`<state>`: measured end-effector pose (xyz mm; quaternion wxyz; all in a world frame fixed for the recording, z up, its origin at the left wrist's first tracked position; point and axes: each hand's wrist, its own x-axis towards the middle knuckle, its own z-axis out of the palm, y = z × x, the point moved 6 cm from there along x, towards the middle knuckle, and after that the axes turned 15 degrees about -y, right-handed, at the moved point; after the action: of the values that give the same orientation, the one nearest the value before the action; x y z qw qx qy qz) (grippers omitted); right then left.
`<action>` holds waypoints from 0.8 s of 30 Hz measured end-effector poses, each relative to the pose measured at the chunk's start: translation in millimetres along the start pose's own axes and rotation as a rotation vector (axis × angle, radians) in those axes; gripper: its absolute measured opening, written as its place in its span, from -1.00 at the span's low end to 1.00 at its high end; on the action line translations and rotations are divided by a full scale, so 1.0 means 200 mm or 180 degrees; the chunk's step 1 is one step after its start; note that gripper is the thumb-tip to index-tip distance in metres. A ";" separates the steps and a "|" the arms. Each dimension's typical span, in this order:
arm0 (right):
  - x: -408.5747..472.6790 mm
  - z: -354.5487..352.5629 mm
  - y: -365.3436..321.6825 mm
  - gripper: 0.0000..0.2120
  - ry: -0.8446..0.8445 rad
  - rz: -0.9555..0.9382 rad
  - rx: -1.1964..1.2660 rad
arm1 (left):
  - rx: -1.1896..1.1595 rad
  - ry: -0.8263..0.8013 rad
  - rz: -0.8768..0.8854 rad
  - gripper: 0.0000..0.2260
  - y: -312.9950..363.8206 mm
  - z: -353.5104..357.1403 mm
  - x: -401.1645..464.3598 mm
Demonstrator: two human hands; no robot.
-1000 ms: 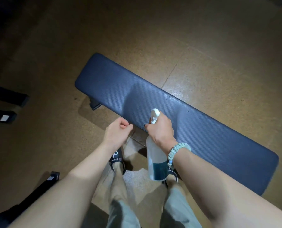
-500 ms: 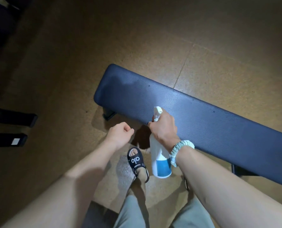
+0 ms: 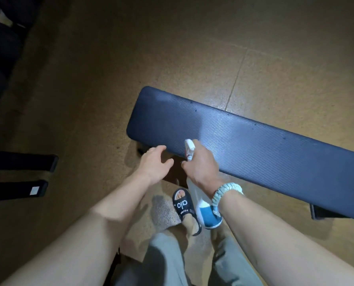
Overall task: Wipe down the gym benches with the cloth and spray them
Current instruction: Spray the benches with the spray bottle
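Note:
A long dark blue padded gym bench (image 3: pixel 254 145) runs from the centre to the right edge. My right hand (image 3: pixel 202 166) is closed around the neck of a white spray bottle (image 3: pixel 207 211) with a blue label; its white nozzle points at the bench's near edge. My left hand (image 3: pixel 154 164) hovers just left of it, by the bench's left end, fingers loosely spread and holding nothing. No cloth is in view.
Brown speckled floor (image 3: pixel 275 58) surrounds the bench. Black equipment bars (image 3: pixel 21 176) lie at the left edge, with dark shapes at top left. My sandalled foot (image 3: pixel 184 207) stands below the bottle. A black bench leg (image 3: pixel 320 212) shows at right.
The view has shifted, so the bench sits farther right in frame. My left hand has gone from a fist to loosely spread fingers. My right hand keeps hold of the spray bottle.

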<state>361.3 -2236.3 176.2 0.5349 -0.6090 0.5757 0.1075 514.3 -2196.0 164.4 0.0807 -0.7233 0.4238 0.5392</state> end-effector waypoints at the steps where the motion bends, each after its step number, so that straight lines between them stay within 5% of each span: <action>1: 0.02 0.01 -0.01 -0.78 0.0009 -0.0035 -0.0053 | 0.0066 0.0023 0.0002 -0.45 -0.02 -0.02 0.04; 15: 0.54 0.38 -0.20 -0.74 0.0172 0.0355 0.0190 | 0.1325 -0.0480 -0.0312 -0.13 -0.58 -0.35 0.74; 24: 0.68 0.73 -0.23 -0.75 0.0830 0.0792 0.1232 | 0.2032 -0.1041 -0.0146 -0.13 -0.85 -0.38 1.02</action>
<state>512.8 -2213.4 40.9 0.5454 -0.4285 0.7201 -0.0190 699.8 -2240.9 -36.0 0.3814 -0.5751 0.5360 0.4863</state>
